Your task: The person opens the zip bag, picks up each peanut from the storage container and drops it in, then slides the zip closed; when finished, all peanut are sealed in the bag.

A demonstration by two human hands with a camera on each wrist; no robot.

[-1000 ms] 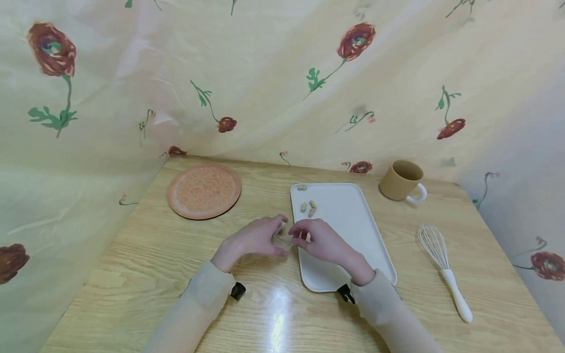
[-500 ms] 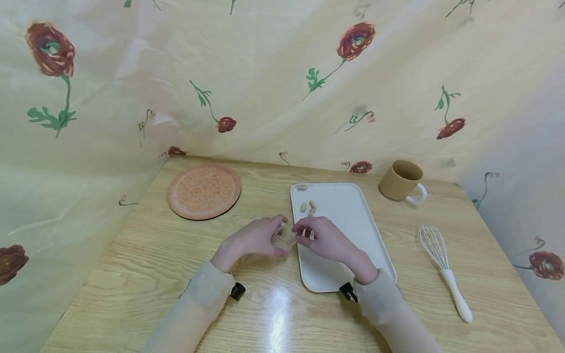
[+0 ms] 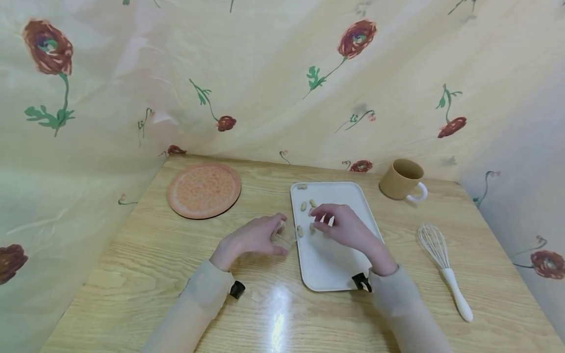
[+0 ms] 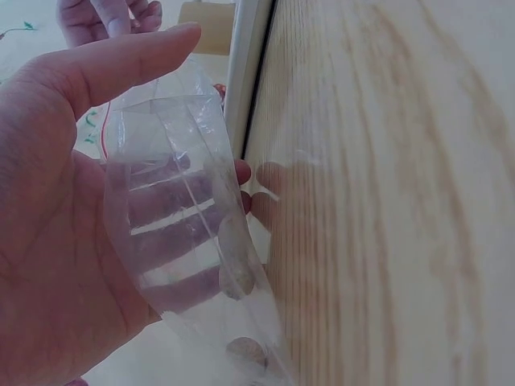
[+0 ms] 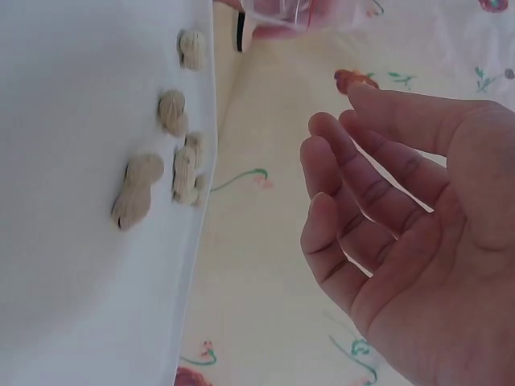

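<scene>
My left hand holds a clear plastic zip bag beside the tray's left edge. Its fingers curl behind the bag, the thumb lies over the top, and a few peanuts show inside. My right hand hovers over the white tray. In the right wrist view its fingers are loosely bent, with nothing between them. Several unshelled peanuts lie on the tray, mostly along its left side; one peanut sits at the rim close to the bag.
An orange round mat lies at the back left of the wooden table. A brown mug with a white handle stands at the back right. A whisk with a white handle lies at the right. Flowered cloth hangs behind.
My right hand has moved from the bag's mouth to the right and slightly away, over the tray. Two peanuts near the bag have come into view there. My left hand stays put.
</scene>
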